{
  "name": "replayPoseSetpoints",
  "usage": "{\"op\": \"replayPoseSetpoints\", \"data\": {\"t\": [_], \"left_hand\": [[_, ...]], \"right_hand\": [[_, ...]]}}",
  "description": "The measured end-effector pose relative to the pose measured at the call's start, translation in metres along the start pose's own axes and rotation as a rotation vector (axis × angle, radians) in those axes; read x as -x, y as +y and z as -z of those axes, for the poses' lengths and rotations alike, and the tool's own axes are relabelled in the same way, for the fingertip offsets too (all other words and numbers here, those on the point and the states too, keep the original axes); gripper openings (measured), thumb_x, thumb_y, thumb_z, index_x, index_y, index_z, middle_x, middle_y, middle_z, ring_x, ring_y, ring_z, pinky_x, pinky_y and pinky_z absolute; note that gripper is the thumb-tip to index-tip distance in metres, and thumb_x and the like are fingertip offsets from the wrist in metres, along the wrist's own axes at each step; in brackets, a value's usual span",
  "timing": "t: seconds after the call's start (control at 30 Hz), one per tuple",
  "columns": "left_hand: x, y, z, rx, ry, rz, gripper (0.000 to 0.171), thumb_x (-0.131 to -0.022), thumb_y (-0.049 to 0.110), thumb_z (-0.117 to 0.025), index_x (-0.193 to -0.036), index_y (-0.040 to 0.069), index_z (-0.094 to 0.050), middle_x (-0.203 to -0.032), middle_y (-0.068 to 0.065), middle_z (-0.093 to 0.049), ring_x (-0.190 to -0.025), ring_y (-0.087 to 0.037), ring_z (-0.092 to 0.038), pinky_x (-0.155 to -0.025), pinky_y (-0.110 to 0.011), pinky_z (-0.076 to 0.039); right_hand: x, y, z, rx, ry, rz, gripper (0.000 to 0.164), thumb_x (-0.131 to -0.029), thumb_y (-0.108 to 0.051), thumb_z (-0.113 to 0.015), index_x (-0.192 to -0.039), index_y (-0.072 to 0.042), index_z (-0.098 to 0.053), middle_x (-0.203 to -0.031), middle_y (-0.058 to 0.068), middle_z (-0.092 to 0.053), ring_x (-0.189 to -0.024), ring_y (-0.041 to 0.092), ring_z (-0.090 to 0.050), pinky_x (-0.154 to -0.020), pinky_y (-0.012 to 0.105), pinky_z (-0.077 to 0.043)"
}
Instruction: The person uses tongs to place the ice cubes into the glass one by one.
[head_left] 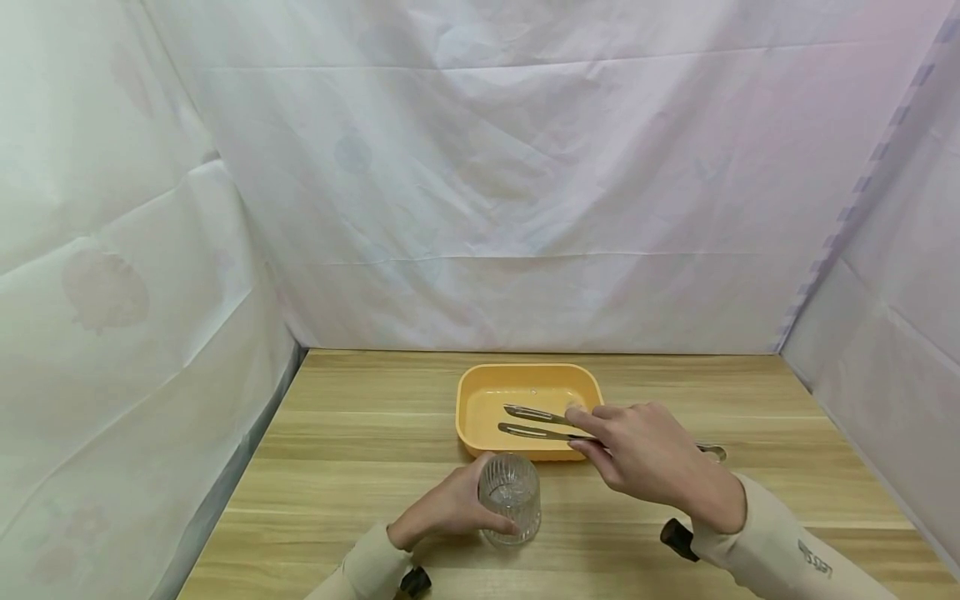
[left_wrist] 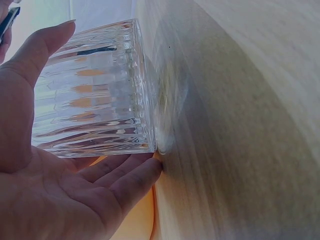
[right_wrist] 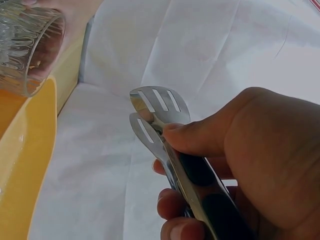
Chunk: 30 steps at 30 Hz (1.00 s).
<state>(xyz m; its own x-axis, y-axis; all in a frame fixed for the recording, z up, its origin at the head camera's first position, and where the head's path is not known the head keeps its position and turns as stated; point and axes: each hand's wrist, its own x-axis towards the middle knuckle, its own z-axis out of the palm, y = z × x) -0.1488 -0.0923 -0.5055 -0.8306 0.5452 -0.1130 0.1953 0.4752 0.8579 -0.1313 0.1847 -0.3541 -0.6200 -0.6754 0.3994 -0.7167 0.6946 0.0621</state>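
Observation:
A clear ribbed glass (head_left: 510,500) stands upright on the wooden table, just in front of the yellow tray (head_left: 468,433). My left hand (head_left: 453,502) holds it from the left. In the left wrist view, the thumb lies along one side of the glass (left_wrist: 95,95) and the fingers along the other, near its base. My right hand (head_left: 645,450) grips metal tongs (head_left: 536,432) above the tray's front right part. The slotted tong heads (right_wrist: 162,105) stand a little apart, with nothing seen between them. Whether the glass contains anything is unclear.
Small clear bits (head_left: 533,392), hard to make out, show on the tray's floor. White cloth (head_left: 480,208) closes off the back and both sides of the wooden table (head_left: 337,417).

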Motion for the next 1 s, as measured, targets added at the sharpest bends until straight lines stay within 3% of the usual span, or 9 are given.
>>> {"op": "replayPoseSetpoints", "data": {"t": [0.63,1.0], "left_hand": [[-0.001,-0.002,-0.001,-0.011,-0.001,-0.005,0.091,-0.065,0.037,-0.092,-0.141,0.025,-0.043,-0.124,0.003,-0.061,-0.112,-0.014,-0.059,-0.094,-0.033,-0.047],[-0.001,-0.001,0.000,-0.018,0.001,-0.022,0.088,-0.065,0.036,-0.092,-0.138,0.024,-0.045,-0.121,0.003,-0.062,-0.111,-0.014,-0.059,-0.094,-0.032,-0.048]], "right_hand": [[0.002,0.004,-0.003,0.015,-0.078,-0.035,0.036,-0.088,-0.033,-0.074,-0.118,-0.018,-0.064,-0.069,-0.010,-0.052,-0.046,-0.002,-0.036,-0.043,0.020,-0.029],[0.002,0.010,-0.006,0.049,-0.101,-0.072,0.041,-0.087,-0.036,-0.075,-0.121,-0.016,-0.065,-0.071,-0.006,-0.057,-0.045,0.001,-0.039,-0.042,0.021,-0.031]]}}
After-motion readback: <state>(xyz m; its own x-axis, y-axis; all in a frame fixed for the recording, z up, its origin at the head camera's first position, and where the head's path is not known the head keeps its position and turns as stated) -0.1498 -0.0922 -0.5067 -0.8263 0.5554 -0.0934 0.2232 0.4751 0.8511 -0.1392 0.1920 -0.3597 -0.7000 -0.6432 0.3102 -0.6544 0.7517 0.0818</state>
